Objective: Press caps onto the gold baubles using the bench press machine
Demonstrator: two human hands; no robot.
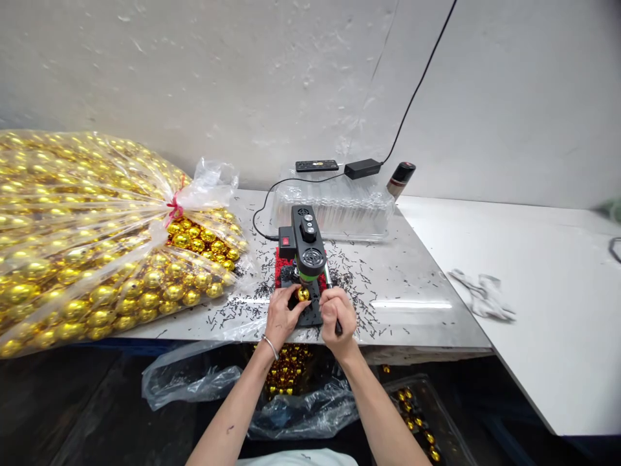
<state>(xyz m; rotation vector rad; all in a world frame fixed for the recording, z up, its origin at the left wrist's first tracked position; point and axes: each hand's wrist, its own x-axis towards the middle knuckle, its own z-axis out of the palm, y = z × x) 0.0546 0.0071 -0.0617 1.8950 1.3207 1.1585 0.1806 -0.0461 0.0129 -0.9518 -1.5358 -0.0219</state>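
A small black bench drill press [308,241] stands on the metal tabletop, its green-ringed head over a black base plate. My left hand [283,317] pinches a shiny gold ball [303,294] between thumb and fingers, right beneath the head. Whether the drill's tip touches the ball is hidden. My right hand [339,320] is wrapped round the press's lever [329,279], whose black grip pokes out below the fist. Dark curled shavings [356,294] lie scattered around the base, and a red mat [284,259] shows under it.
A big clear bag of gold balls [97,259] fills the left side. Behind the press are a clear plastic tray [334,213], a power adapter [363,169], a black remote [317,166] and a spray can [401,179]. Gloves [482,296] lie right. Below hangs an open bag of balls [288,369].
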